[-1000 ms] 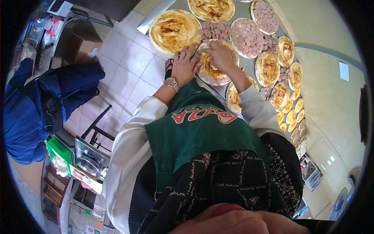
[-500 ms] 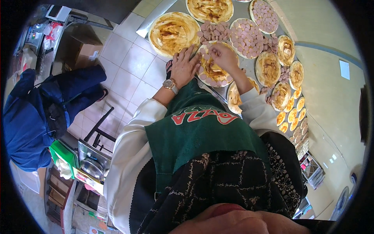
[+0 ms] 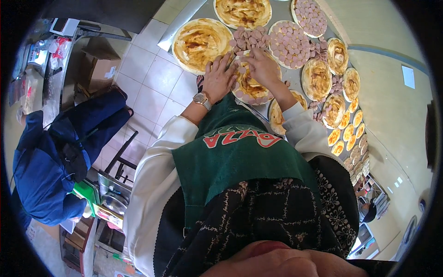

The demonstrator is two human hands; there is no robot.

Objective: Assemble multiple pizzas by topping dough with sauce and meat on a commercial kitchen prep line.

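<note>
A round pizza base [image 3: 249,86] spread with orange-brown sauce lies in front of me, pink sausage slices set around its rim. At its left edge rests my left hand [image 3: 218,78], wearing a watch, with fingers stretched out and apart. Over the upper part of this base is my right hand [image 3: 264,69]; its fingers are bent together and point down at the sauce. Whatever they pinch is hidden. Just beyond both hands sits a loose pile of sausage slices [image 3: 249,39]. A sauced base [image 3: 201,45] lies left of the pile, and a base covered with slices [image 3: 289,45] lies right of it.
The metal table [image 3: 295,76] carries several more bases, stretching to the right. A person in blue [image 3: 46,157] bends over at the left, near a black metal stand [image 3: 121,154]. Behind that person's legs is a cardboard box [image 3: 102,73]. A wall [image 3: 383,83] runs along the right.
My right hand has tipped down, its fingers now reaching the upper left of the base. My left hand has barely moved. The person in blue has shifted and bends lower.
</note>
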